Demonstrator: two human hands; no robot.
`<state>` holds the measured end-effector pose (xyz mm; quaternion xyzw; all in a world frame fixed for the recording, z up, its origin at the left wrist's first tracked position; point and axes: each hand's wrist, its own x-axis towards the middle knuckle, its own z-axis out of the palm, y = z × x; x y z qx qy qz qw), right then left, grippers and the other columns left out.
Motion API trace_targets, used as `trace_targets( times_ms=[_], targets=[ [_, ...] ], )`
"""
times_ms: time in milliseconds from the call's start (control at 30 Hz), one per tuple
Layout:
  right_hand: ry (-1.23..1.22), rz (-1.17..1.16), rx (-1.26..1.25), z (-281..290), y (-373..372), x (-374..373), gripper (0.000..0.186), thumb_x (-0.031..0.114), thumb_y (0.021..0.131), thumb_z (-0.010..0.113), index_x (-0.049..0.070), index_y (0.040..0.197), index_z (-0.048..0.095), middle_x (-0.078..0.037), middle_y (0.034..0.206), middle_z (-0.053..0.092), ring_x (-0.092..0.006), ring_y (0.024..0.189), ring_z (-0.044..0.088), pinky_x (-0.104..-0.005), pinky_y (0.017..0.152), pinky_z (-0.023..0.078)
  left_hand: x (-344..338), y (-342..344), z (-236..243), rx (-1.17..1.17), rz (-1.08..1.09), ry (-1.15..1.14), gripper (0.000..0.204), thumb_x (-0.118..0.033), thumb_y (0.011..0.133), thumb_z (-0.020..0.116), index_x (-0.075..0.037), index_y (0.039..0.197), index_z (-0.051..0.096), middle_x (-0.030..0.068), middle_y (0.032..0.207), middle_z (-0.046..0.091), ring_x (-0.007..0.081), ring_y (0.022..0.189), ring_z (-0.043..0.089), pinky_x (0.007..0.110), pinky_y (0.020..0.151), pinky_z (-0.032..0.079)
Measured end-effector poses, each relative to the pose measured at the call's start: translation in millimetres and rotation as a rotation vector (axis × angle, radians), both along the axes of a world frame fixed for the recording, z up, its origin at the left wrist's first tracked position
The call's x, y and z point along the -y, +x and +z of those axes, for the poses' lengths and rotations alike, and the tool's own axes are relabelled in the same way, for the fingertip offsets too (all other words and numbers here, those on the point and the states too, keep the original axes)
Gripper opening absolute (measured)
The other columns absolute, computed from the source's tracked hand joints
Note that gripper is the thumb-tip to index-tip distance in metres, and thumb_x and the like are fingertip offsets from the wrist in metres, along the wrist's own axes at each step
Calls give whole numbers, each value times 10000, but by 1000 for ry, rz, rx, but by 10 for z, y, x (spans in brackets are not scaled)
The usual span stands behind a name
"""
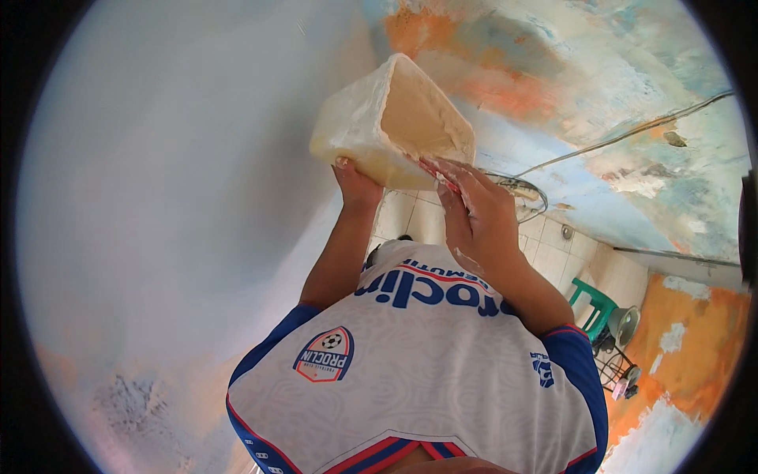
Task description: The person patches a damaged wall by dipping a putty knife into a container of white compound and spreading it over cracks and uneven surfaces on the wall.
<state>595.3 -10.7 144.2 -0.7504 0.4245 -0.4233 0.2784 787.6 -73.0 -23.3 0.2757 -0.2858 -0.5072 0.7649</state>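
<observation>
A translucent, pale plastic tub is tilted with its mouth toward the right. Thick cream-coloured paste coats its inside and rim. My left hand supports the tub from below, with the thumb against its lower side and the other fingers hidden beneath. At the tub's lower rim, my right hand is closed on a red putty knife smeared with paste. The fingers cover most of this tool. Pale smears mark my right fingers and wrist.
A smooth greyish wall fills the left. Along the patchy painted wall at right runs a cable. Beyond my right hand is a round wire-rimmed object. A green plastic chair stands on the tiled floor beside a metal pot.
</observation>
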Motion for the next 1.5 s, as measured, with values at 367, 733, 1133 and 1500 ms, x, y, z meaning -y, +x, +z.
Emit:
trace_targets(
  times_ms=[367, 733, 1133, 1500],
  targets=[
    [-52, 43, 12, 331, -1120, -399, 269, -54, 940, 577, 3, 1184, 676, -171, 1151, 738, -275, 982, 736, -326, 806, 569, -122, -746, 362, 121, 101, -127, 944, -713, 830, 688, -49, 1423, 374, 99, 1329, 524, 253, 1193, 581, 430, 951, 545],
    [33, -175, 222, 225, -2240, -716, 230, -52, 948, 538, -6, 1157, 621, -171, 1139, 730, -227, 1041, 723, -320, 874, 553, -328, -1515, 432, -122, -100, -220, 923, -752, 883, 567, -69, 1483, 409, 116, 1447, 505, 288, 1303, 546, 476, 1034, 514],
    [142, 236, -65, 446, -2267, -616, 291, -27, 947, 609, -47, 1237, 585, -137, 938, 724, -143, 859, 693, -271, 784, 541, -737, -1670, -19, -240, -315, -78, 865, -717, 936, 513, -78, 1507, 400, 120, 1492, 485, 298, 1351, 510, 493, 1112, 446],
    [673, 288, 564, -44, -2420, -529, 332, -22, 953, 590, -51, 1283, 571, -125, 1102, 702, -162, 983, 661, -309, 899, 529, -998, -1956, 122, 21, -143, -22, 823, -717, 951, 479, -105, 1496, 399, 115, 1428, 527, 303, 1314, 535, 483, 1085, 473]
  ],
)
